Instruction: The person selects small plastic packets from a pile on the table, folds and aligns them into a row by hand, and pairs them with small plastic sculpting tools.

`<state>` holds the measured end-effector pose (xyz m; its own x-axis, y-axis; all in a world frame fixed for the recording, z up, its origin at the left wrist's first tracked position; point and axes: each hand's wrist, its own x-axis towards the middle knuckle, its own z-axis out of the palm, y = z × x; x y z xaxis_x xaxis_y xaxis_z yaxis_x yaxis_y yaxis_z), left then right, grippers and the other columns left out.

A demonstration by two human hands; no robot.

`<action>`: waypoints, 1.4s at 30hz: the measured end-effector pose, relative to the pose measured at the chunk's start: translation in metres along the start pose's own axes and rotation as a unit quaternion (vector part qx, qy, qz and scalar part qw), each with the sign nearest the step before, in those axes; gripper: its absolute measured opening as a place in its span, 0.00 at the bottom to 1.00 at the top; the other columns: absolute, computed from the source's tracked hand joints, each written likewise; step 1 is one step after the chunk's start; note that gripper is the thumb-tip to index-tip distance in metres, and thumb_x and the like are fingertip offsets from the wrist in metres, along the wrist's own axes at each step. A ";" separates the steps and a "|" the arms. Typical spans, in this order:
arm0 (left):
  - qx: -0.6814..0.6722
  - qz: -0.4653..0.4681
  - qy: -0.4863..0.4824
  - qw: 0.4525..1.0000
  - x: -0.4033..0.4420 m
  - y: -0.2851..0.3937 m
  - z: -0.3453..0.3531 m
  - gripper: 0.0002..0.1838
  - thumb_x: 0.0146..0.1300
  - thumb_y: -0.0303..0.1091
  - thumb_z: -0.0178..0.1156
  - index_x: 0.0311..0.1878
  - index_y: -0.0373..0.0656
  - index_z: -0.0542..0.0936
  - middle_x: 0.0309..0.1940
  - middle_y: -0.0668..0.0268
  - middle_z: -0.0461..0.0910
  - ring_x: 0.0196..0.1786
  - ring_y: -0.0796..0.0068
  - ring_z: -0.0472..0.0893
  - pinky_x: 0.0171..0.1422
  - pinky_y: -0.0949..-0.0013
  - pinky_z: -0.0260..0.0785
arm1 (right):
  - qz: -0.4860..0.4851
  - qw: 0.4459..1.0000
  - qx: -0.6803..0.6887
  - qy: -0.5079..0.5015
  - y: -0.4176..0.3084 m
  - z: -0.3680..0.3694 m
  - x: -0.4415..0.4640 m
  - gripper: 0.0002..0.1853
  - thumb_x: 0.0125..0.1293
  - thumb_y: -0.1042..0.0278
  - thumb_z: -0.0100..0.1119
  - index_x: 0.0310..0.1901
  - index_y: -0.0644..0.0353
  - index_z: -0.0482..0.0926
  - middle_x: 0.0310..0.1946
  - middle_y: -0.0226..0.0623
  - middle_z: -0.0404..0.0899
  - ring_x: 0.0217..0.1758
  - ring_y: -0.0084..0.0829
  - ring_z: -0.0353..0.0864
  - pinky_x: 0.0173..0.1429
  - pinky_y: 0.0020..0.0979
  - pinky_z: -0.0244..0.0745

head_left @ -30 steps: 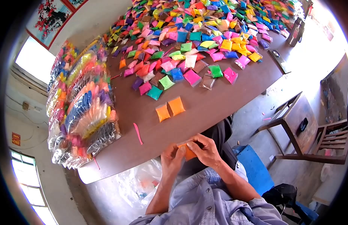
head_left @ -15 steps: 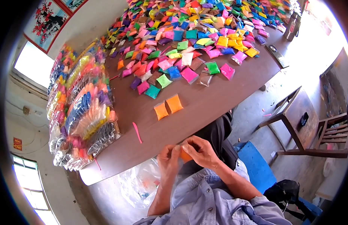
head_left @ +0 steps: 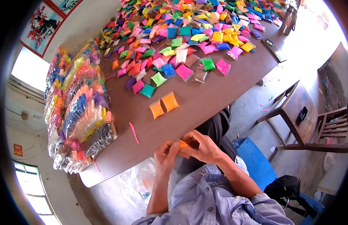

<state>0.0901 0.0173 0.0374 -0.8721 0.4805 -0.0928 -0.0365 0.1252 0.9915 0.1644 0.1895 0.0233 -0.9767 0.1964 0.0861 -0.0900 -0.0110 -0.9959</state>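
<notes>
Above my lap, just off the table's front edge, my left hand (head_left: 165,154) and my right hand (head_left: 204,149) meet around a small orange packet (head_left: 184,144). My left thumb and fingers pinch its left end. The right fingers are curled over its other side and hide much of it. On the brown table (head_left: 196,108) in front of me lie two flat orange packets, a left one (head_left: 156,110) and a right one (head_left: 170,102), side by side. A thin pink plastic stick (head_left: 134,132) rests near the edge, left of my hands.
A large heap of colourful packets (head_left: 181,41) covers the far table. Clear bags of coloured packets (head_left: 82,108) are stacked at the left. A flask (head_left: 288,22) and a dark flat object (head_left: 274,50) are at the right. Beyond stands a wooden stool (head_left: 292,108).
The orange packet has turned in my hands and shows less of its face. My right fingers have shifted around it. The whole view has moved slightly.
</notes>
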 end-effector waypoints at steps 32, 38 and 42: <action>0.052 0.057 -0.036 0.996 0.008 0.002 0.006 0.12 0.73 0.36 0.69 0.44 0.34 0.86 0.32 0.70 0.83 0.34 0.86 0.76 0.40 0.78 0.69 | 0.067 0.996 -0.024 -0.062 0.001 -0.014 -0.012 0.20 0.74 0.52 0.68 0.50 0.66 0.86 0.32 0.38 0.86 0.33 0.27 0.85 0.40 0.28 0.81; 0.038 0.033 -0.035 0.998 0.006 0.009 0.008 0.12 0.73 0.37 0.69 0.43 0.34 0.86 0.33 0.69 0.84 0.35 0.84 0.78 0.41 0.77 0.72 | 0.059 0.998 -0.013 -0.023 0.003 -0.013 -0.012 0.21 0.74 0.52 0.69 0.52 0.66 0.86 0.37 0.38 0.86 0.34 0.26 0.85 0.42 0.26 0.82; 0.026 0.008 -0.001 1.000 0.004 0.008 0.010 0.12 0.72 0.37 0.70 0.43 0.35 0.85 0.33 0.68 0.84 0.36 0.84 0.79 0.42 0.76 0.74 | 0.083 0.995 0.050 0.004 0.006 -0.018 -0.012 0.17 0.74 0.59 0.69 0.53 0.65 0.85 0.41 0.42 0.88 0.39 0.32 0.89 0.47 0.27 0.85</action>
<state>0.0907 0.0288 0.0436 -0.8718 0.4839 -0.0765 0.0029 0.1614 0.9869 0.1793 0.2051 0.0156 -0.9783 0.1907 -0.0810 0.0543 -0.1412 -0.9885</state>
